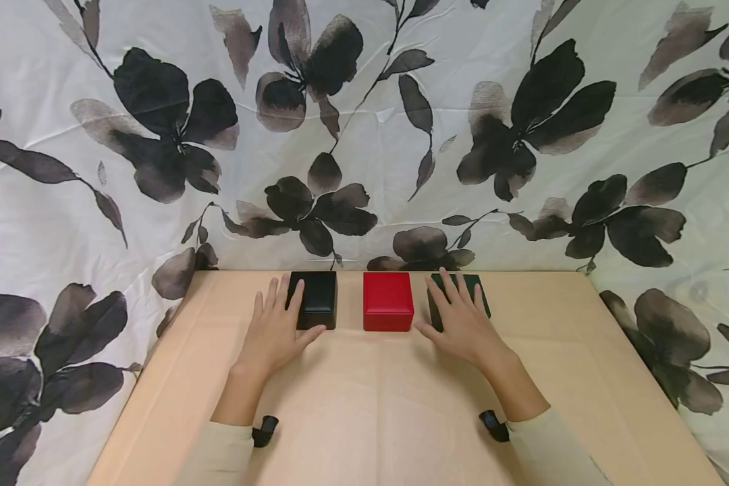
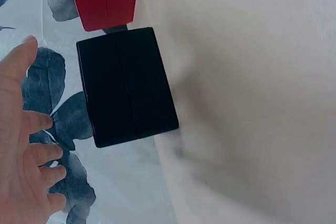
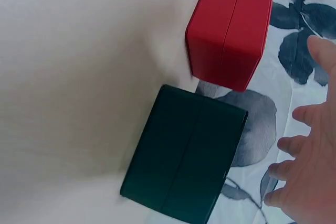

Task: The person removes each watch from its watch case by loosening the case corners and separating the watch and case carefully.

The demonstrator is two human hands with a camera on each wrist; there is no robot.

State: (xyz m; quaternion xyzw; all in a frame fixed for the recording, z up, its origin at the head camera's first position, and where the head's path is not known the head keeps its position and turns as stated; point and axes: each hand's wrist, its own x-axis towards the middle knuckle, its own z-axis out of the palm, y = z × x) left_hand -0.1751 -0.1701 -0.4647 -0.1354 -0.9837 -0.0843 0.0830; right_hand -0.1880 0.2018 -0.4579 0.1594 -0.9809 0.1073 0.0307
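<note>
Three small lidded boxes stand in a row at the table's far edge: a black box (image 1: 316, 304) on the left, a red box (image 1: 387, 302) in the middle, a dark green box (image 1: 435, 314) on the right. My left hand (image 1: 275, 337) hovers over the black box's left side, fingers spread. Over the green box is my right hand (image 1: 462, 327), its fingers straight and covering much of the lid. Both wrist views show a gap between each palm and the box fronts. All the lids look closed, and neither hand grips anything.
The boxes stand on a pale wooden-coloured table (image 1: 376, 405). Directly behind its far edge hangs a white cloth (image 1: 401, 135) with dark flowers, which also runs down both sides. A small black device (image 1: 264, 430) sits at the left wrist, another black device (image 1: 494, 426) at the right.
</note>
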